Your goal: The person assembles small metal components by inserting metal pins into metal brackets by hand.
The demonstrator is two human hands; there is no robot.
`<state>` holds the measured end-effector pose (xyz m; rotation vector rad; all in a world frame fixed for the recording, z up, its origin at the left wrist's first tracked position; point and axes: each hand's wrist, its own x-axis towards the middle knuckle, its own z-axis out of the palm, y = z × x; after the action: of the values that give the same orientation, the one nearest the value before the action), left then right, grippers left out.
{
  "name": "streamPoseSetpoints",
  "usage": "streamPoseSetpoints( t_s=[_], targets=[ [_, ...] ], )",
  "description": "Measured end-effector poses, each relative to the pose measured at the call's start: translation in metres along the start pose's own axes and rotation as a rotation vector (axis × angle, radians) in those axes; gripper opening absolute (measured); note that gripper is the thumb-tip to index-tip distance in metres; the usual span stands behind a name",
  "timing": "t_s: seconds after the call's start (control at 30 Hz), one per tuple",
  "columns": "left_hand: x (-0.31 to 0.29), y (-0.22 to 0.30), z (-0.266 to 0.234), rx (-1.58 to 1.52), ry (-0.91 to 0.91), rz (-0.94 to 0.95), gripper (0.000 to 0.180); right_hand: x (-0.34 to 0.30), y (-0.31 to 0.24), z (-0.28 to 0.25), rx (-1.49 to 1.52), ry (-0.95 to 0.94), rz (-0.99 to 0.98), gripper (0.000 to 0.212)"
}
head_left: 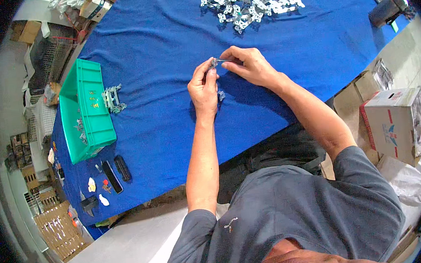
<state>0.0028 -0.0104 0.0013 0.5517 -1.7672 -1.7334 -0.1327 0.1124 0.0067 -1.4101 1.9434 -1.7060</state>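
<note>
Over the blue cloth, my left hand (203,90) pinches a small grey metal part (214,62) between thumb and fingertips. My right hand (251,67) comes to it from the right, thumb and forefinger closed on a thin grey metal strip (222,60). The strip meets the small part; whether the two are joined I cannot tell. Another small grey metal piece (221,96) lies on the cloth just right of my left wrist. At the far side spreads a heap of white and silver metal brackets (255,5).
A green plastic bin (103,135) stands at the left with small parts inside. Grey metal assemblies (113,99) lie against its right side. Nearer are a black phone-like slab (112,177), a dark case (122,168) and keys (107,185). A cardboard box (390,124) sits beyond the table at right.
</note>
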Motion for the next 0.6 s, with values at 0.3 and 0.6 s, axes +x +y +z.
streamPoseSetpoints(
  t_s=[0.3,0.6],
  targets=[
    [0.0019,-0.0001,0.0012,0.025,-0.077,0.044,0.031,-0.0004,0.001,0.0017,0.025,-0.043,0.052,0.025],
    [-0.0014,0.0029,-0.0026,0.015,-0.161,-0.058,0.051,0.0044,-0.0025,-0.0072,0.156,-0.132,0.046,0.022]
  ],
)
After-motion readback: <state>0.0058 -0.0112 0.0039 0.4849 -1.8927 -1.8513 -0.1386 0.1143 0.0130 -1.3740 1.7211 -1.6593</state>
